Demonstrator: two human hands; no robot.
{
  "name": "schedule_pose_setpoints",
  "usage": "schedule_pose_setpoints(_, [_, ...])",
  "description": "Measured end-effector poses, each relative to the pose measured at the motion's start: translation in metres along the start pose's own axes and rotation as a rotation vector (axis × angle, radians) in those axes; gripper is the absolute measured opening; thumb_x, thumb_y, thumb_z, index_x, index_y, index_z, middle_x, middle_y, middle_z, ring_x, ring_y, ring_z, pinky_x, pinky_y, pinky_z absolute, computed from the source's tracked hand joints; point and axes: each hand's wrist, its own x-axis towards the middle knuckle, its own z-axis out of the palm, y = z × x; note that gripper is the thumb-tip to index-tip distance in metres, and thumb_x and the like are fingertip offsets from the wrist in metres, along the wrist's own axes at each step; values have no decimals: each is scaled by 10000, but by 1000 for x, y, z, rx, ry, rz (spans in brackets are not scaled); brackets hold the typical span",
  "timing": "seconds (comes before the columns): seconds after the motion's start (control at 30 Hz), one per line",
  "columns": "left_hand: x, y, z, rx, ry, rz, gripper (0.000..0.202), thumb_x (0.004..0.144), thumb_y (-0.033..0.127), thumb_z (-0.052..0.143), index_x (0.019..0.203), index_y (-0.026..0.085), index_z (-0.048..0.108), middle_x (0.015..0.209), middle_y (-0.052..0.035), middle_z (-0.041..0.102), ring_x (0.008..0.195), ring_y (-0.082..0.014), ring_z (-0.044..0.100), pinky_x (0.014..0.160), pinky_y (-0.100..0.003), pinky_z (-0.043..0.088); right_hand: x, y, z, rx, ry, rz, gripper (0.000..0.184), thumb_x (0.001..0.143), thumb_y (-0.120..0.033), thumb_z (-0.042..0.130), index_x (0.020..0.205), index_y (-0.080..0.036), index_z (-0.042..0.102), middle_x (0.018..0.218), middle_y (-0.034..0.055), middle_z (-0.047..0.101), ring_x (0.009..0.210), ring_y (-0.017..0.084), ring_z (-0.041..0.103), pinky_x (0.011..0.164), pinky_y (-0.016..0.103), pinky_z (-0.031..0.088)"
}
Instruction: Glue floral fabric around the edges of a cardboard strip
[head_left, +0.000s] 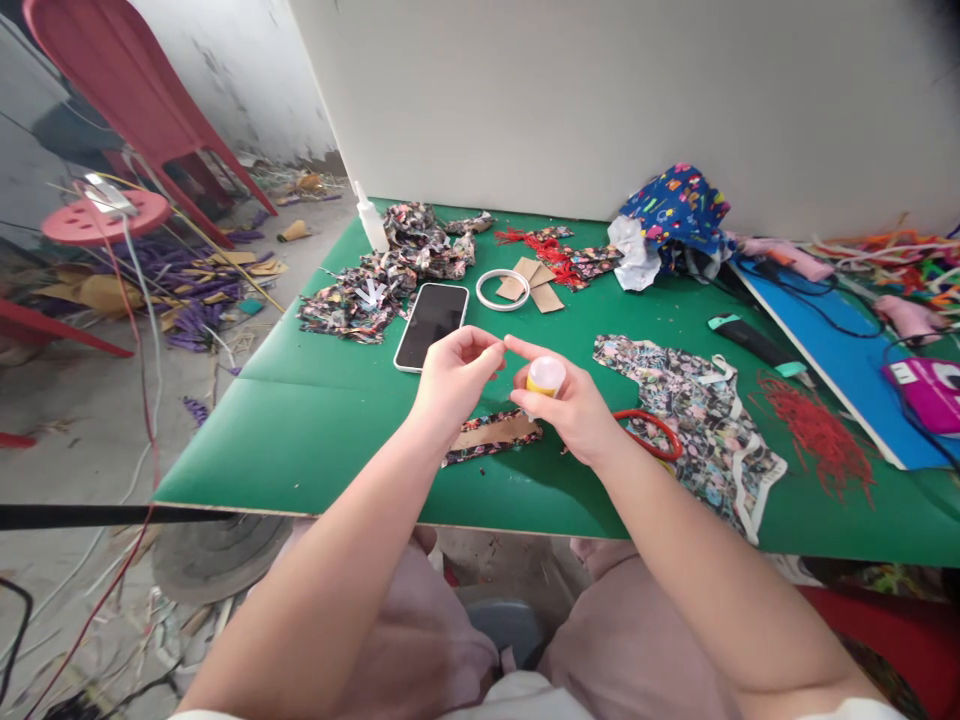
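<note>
Bare forearms [330, 560] span the counter [232, 430]. The right grip [574, 410] holds a small container [546, 376], best steadied clear of the cardboard strip [499, 432]; the left grip [465, 370] is pinched narrow, contents unclear.

Container [546, 378] partly hidden by right hand [579, 408]; magenta object [924, 392] cut by right edge.

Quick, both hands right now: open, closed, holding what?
Left hand: closed in a pinch; can't tell if anything's in it.
Right hand: closed around a small container.
</note>
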Motion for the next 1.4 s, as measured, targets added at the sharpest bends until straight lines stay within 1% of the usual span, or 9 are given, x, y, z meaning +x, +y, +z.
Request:
schedule_pose_setpoints(0.17, [-2, 2, 0, -7, -11, -2, 118, 719, 260, 645, 687, 156, 601, 623, 17, 593, 619, -102, 560, 589, -210, 453, 1, 1, -2, 70, 3, -7, 509, 727, -234, 687, 1218, -305, 570, 749, -47, 522, 618, 79, 419, 553, 225, 373])
schedule_pose_setpoints(0.33, [-4, 4, 2, -30, -19, -11, 123, 718, 276, 653, 725, 156, 627, 675, 7, 608, 645, -109, 572, 590, -214, 464, 1, 1, -2, 59, 17, -2, 505, 728, -247, 684, 1216, -306, 568, 755, -43, 526, 626, 85, 422, 555, 227, 385])
schedule_pose_setpoints(0.47, [-4, 4, 2, -48, -21, -35, 138, 713, 290, 665, 730, 157, 635, 676, 4, 612, 658, -109, 579, 587, -204, 465, 1, 1, -2, 57, 16, -13, 503, 726, -241, 686, 1211, -314, 574, 757, -45, 523, 619, 81, 420, 559, 230, 377])
schedule_pose_setpoints(0.73, [-3, 5, 0, -101, -20, -83, 135, 674, 279, 677, 681, 158, 618, 637, 12, 594, 620, -102, 560, 571, -206, 463, 0, -2, 1, -40, 29, 6, 532, 717, -229, 677, 1233, -281, 561, 732, -46, 511, 595, 78, 401, 537, 229, 372])
schedule_pose_setpoints(0.9, [-2, 5, 1, -110, -24, -95, 113, 672, 251, 656, 656, 163, 587, 614, 27, 570, 598, -90, 545, 552, -193, 452, -1, -1, 2, -26, 24, 14, 522, 717, -225, 680, 1223, -293, 569, 744, -46, 514, 582, 71, 381, 514, 221, 340])
schedule_pose_setpoints(1.07, [-2, 5, 2, -93, -20, -88, 96, 672, 238, 634, 652, 168, 570, 616, 29, 562, 605, -93, 545, 554, -195, 447, 0, 2, 1, -15, 28, 6, 518, 717, -237, 683, 1219, -290, 569, 764, -38, 525, 596, 79, 389, 526, 230, 343])
schedule_pose_setpoints(1.27, [-2, 5, 2, -70, -26, -70, 91, 672, 235, 619, 645, 170, 560, 613, 31, 549, 595, -93, 533, 557, -203, 446, 1, 2, 0, 11, 33, -6, 507, 717, -237, 686, 1207, -298, 575, 761, -40, 526, 608, 85, 402, 552, 233, 380])
schedule_pose_setpoints(1.4, [-3, 5, 2, -72, -35, -56, 106, 694, 250, 628, 663, 171, 565, 615, 29, 550, 614, -98, 547, 558, -200, 442, 1, 0, -2, 132, 30, 15, 479, 712, -210, 679, 1176, -292, 593, 741, -44, 521, 654, 93, 450, 650, 249, 457])
